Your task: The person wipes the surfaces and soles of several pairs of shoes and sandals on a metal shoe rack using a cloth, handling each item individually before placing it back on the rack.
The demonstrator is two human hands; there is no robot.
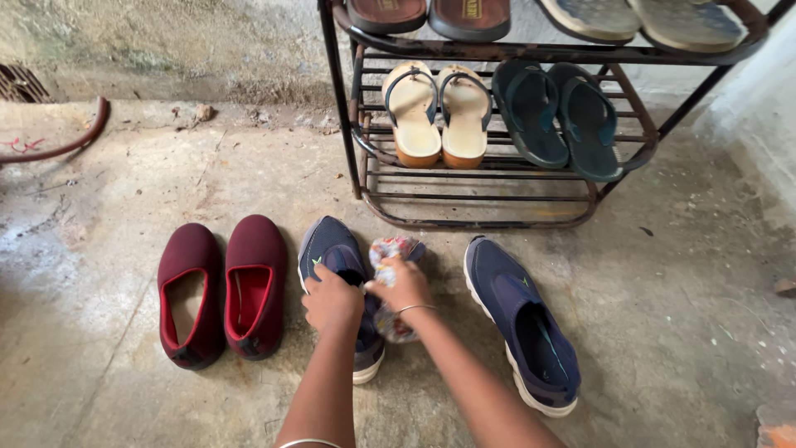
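Maroon slip-ons [222, 289]: side by side on the concrete floor [99, 249], toes away, left of both hands, untouched.
Left hand [332, 300]: clamped on the collar of the left navy sneaker [338, 265], directly above it.
Sneaker axis: toe toward the rack, heel toward the body.
Right hand [404, 284]: closed on a patterned rag [393, 274], touching the sneaker's right side, next to the left hand.
Right navy sneaker [522, 323]: apart on the floor, right of both hands, nearer the right one.
Metal rack [497, 124]: behind, sandals on its shelves.

Bare forearms, thin silver bangle [414, 309] on each wrist
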